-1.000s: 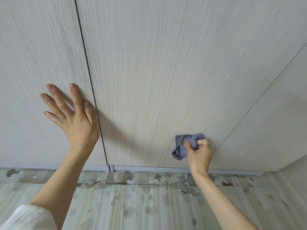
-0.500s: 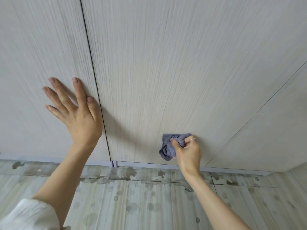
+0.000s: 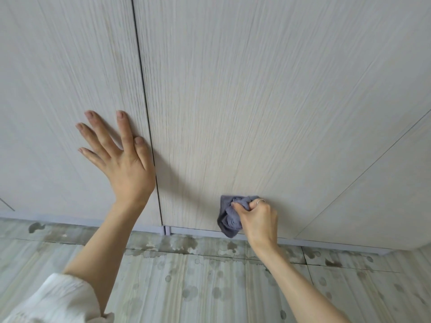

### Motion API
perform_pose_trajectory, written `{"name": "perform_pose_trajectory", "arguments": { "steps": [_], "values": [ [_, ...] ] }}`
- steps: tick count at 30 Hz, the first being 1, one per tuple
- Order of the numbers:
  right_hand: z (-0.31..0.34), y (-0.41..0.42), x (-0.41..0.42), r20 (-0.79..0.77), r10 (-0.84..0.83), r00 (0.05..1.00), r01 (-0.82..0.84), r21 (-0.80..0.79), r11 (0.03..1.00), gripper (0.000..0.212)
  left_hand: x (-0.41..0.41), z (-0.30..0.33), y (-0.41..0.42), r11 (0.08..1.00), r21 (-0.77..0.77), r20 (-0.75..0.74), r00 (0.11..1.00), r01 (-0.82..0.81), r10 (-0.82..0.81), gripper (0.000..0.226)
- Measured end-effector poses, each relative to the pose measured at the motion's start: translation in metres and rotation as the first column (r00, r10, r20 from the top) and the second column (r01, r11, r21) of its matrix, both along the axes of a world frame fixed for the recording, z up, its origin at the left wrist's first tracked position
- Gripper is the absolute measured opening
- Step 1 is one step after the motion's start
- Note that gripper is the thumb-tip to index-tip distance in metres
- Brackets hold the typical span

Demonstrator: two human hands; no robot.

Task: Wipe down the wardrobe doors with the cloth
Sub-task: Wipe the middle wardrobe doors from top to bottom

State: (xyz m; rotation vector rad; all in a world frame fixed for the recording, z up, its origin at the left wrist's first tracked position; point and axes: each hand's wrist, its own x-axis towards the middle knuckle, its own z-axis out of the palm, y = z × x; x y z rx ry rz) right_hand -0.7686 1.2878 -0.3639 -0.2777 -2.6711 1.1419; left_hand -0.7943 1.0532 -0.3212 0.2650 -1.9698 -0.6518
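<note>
Wardrobe doors (image 3: 256,101) filled most of frame, pale woodgrain, stiff and smooth. Floor (image 3: 210,283) along bottom, blotched with stains. Left hand (image 3: 121,159), centre left, lay flat with fingers spread on left door. Right hand (image 3: 258,217), lower right, clutched bunched cloth (image 3: 227,217) against middle door near its bottom edge. Cloth looked soft, light, easily bunched; best held wadded in palm. No brand or writing visible.

left hand (image 3: 126,169) on left door (image 3: 58,89) | cloth (image 3: 229,216) low on middle door (image 3: 256,89)
</note>
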Motion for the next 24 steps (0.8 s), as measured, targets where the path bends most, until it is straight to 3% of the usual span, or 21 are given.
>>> {"name": "perform_pose_trajectory", "arguments": {
  "steps": [3, 8, 12, 15, 17, 24],
  "values": [
    [0.026, -0.006, -0.001, -0.137, 0.033, 0.990, -0.036, -0.016, 0.999, 0.054, -0.001, -0.001, 0.000, 1.000, 0.008, 0.004, 1.000, -0.003, 0.003, 0.049],
    [0.080, -0.027, -0.010, -0.349, 0.008, 0.937, -0.086, -0.208, 0.974, 0.056, -0.001, -0.001, 0.002, 1.000, 0.018, 0.011, 1.000, 0.002, -0.002, 0.049],
    [0.047, -0.037, -0.006, -0.257, 0.027, 0.966, -0.100, -0.273, 0.957, 0.059, -0.001, 0.000, 0.001, 1.000, 0.024, 0.029, 1.000, 0.000, -0.001, 0.050],
    [0.017, -0.039, -0.002, -0.092, 0.035, 0.995, -0.055, -0.220, 0.974, 0.062, 0.001, -0.001, 0.000, 1.000, 0.023, 0.041, 0.999, 0.000, -0.001, 0.050],
    [0.012, -0.040, -0.002, -0.061, 0.018, 0.998, -0.029, -0.188, 0.982, 0.064, 0.002, 0.000, 0.000, 1.000, 0.025, 0.056, 0.998, 0.007, -0.008, 0.050],
    [0.094, -0.058, -0.009, -0.414, 0.057, 0.909, -0.166, -0.233, 0.958, 0.057, 0.004, -0.001, -0.003, 0.999, 0.018, 0.078, 0.997, 0.027, -0.028, 0.052]
  ]
}}
